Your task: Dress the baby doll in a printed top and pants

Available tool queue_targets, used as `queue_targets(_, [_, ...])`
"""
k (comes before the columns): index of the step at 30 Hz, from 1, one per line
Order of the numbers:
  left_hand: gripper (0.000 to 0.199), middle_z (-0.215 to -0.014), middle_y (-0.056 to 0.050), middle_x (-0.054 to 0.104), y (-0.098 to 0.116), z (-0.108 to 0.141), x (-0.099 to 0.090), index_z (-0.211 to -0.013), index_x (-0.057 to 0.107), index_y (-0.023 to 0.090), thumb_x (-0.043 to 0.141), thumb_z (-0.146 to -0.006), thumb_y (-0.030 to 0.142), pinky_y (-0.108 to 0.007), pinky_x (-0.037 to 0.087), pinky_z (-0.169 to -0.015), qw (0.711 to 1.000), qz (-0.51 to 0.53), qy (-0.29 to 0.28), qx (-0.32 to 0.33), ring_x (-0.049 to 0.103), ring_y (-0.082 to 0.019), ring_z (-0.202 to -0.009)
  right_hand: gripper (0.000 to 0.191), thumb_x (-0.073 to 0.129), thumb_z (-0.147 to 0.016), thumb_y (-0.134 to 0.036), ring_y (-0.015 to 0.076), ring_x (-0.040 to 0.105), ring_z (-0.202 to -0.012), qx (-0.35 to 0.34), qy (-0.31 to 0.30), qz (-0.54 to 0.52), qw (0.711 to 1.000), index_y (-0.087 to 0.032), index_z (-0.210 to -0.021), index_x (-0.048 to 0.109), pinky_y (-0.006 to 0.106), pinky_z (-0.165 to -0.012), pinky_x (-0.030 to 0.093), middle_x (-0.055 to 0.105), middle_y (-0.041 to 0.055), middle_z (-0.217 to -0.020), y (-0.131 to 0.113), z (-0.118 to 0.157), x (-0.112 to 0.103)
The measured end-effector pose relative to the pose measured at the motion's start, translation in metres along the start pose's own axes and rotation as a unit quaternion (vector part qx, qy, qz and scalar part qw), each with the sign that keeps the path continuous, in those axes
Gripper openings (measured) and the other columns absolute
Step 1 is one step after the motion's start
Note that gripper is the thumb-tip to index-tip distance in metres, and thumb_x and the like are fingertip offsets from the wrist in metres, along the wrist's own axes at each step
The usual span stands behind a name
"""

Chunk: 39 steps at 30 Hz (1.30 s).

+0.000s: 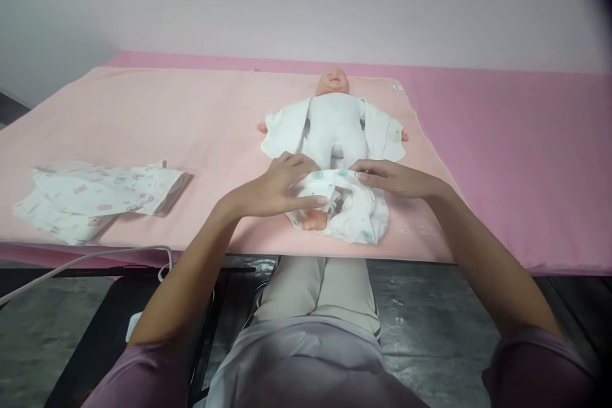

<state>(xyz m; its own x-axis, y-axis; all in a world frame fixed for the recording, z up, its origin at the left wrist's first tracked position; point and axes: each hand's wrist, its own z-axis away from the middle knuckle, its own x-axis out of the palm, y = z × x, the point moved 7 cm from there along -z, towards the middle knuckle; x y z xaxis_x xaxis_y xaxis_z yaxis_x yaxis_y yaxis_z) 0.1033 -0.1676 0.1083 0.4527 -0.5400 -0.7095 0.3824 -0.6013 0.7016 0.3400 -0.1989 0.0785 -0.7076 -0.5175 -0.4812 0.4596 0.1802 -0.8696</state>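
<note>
A baby doll (336, 120) lies on its back on the pink mat, its head at the far end. White open sleeves of a baby top (287, 129) cover its arms, and the cloth body shows at the front. White baby pants (363, 213) with green prints are bunched round the doll's lower legs, and one foot (314, 220) shows at the near left. My left hand (282, 186) grips the left side of the waistband, thumb stretched over the fabric. On the waistband's right side, my right hand (389, 177) pinches the cloth between thumb and fingers.
Folded printed baby clothing (102, 197) lies on the left of the peach mat (215, 108). Pink table covering (521, 172) extends right. Below the table's front edge are a white cable (86, 258) and a black chair (109, 331). A pale wall stands behind.
</note>
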Motion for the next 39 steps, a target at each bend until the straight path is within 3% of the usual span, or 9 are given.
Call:
queue_targets(4, [0.038, -0.094, -0.006, 0.07, 0.016, -0.061, 0.008, -0.097, 0.076, 0.023, 0.082, -0.092, 0.06, -0.037, 0.054, -0.081, 0.989, 0.067, -0.124, 0.054, 0.064, -0.022, -0.087, 0.041, 0.069, -0.105, -0.064, 0.0183, 0.063, -0.087, -0.011, -0.039, 0.029, 0.999, -0.024, -0.105, 0.078, 0.032, -0.077, 0.054, 0.071, 0.0037, -0.103, -0.003, -0.004, 0.003])
queue_targets(6, [0.037, -0.081, -0.003, 0.063, 0.014, -0.085, 0.013, -0.089, 0.071, 0.024, 0.087, -0.088, 0.057, -0.033, 0.049, -0.066, 0.972, 0.148, -0.172, 0.056, 0.058, -0.017, -0.07, 0.04, 0.073, -0.103, -0.062, 0.0214, 0.068, -0.102, -0.027, -0.061, -0.01, 0.998, -0.026, -0.119, 0.079, 0.033, -0.087, 0.059, 0.073, 0.0049, -0.116, -0.005, -0.005, 0.004])
queue_targets(9, [0.043, -0.072, 0.0, 0.055, 0.003, -0.103, 0.02, -0.078, 0.064, 0.024, 0.095, -0.079, 0.054, -0.031, 0.046, -0.057, 0.957, 0.207, -0.201, 0.032, 0.052, -0.014, -0.061, 0.048, 0.078, -0.101, -0.057, 0.0257, 0.069, -0.123, -0.022, -0.074, -0.095, 0.992, -0.029, -0.14, 0.075, 0.037, -0.101, 0.061, 0.074, 0.0061, -0.131, 0.0, -0.003, 0.003])
queue_targets(16, [0.042, -0.092, -0.006, 0.081, -0.02, -0.101, 0.031, -0.098, 0.083, 0.026, 0.091, -0.076, 0.061, -0.03, 0.063, -0.078, 0.955, 0.243, -0.162, -0.048, 0.077, -0.025, -0.094, 0.053, 0.087, -0.094, -0.055, 0.0255, 0.074, -0.115, -0.007, 0.014, -0.247, 0.969, -0.026, -0.136, 0.075, 0.035, -0.098, 0.061, 0.078, 0.0066, -0.123, 0.029, 0.002, -0.004])
queue_targets(21, [0.04, -0.097, -0.008, 0.084, -0.026, -0.093, 0.041, -0.105, 0.087, 0.025, 0.09, -0.083, 0.059, -0.034, 0.067, -0.082, 0.933, 0.282, -0.21, -0.07, 0.082, -0.026, -0.093, 0.059, 0.089, -0.093, -0.052, 0.026, 0.076, -0.115, -0.001, -0.018, -0.28, 0.96, -0.023, -0.143, 0.073, 0.037, -0.098, 0.062, 0.079, 0.009, -0.128, 0.04, 0.007, 0.003])
queue_targets(27, [0.049, -0.115, -0.012, 0.085, -0.041, -0.089, 0.041, -0.122, 0.083, 0.023, 0.075, -0.098, 0.065, -0.036, 0.067, -0.095, 0.928, 0.336, -0.153, -0.055, 0.082, -0.029, -0.114, 0.05, 0.092, -0.09, -0.046, 0.0246, 0.077, -0.112, -0.017, -0.055, -0.214, 0.975, -0.024, -0.134, 0.08, 0.037, -0.098, 0.063, 0.082, 0.0069, -0.12, 0.037, 0.01, 0.0])
queue_targets(31, [0.053, -0.102, -0.012, 0.085, -0.046, -0.088, 0.046, -0.116, 0.083, 0.023, 0.071, -0.099, 0.071, -0.037, 0.068, -0.089, 0.936, 0.317, -0.138, -0.072, 0.083, -0.029, -0.105, 0.054, 0.094, -0.086, -0.049, 0.027, 0.078, -0.107, -0.045, 0.01, -0.251, 0.967, -0.023, -0.131, 0.079, 0.035, -0.088, 0.064, 0.082, 0.0076, -0.114, 0.036, 0.008, -0.001])
queue_targets(36, [0.062, -0.056, -0.005, 0.06, -0.039, -0.086, 0.047, -0.069, 0.07, 0.024, 0.071, -0.093, 0.081, -0.041, 0.064, -0.066, 0.92, 0.341, -0.192, -0.033, 0.066, -0.023, -0.058, 0.057, 0.095, -0.084, -0.049, 0.0251, 0.077, -0.1, -0.04, 0.105, -0.287, 0.951, -0.023, -0.132, 0.075, 0.031, -0.079, 0.062, 0.08, 0.006, -0.112, 0.037, 0.012, -0.004])
queue_targets(39, [0.052, -0.063, -0.004, 0.066, -0.032, -0.083, 0.046, -0.076, 0.076, 0.023, 0.092, -0.08, 0.072, -0.039, 0.064, -0.07, 0.915, 0.323, -0.241, -0.005, 0.067, -0.021, -0.061, 0.054, 0.097, -0.082, -0.048, 0.0227, 0.074, -0.093, -0.02, 0.095, -0.246, 0.964, -0.022, -0.123, 0.074, 0.029, -0.075, 0.06, 0.078, 0.0046, -0.106, 0.034, 0.014, -0.003])
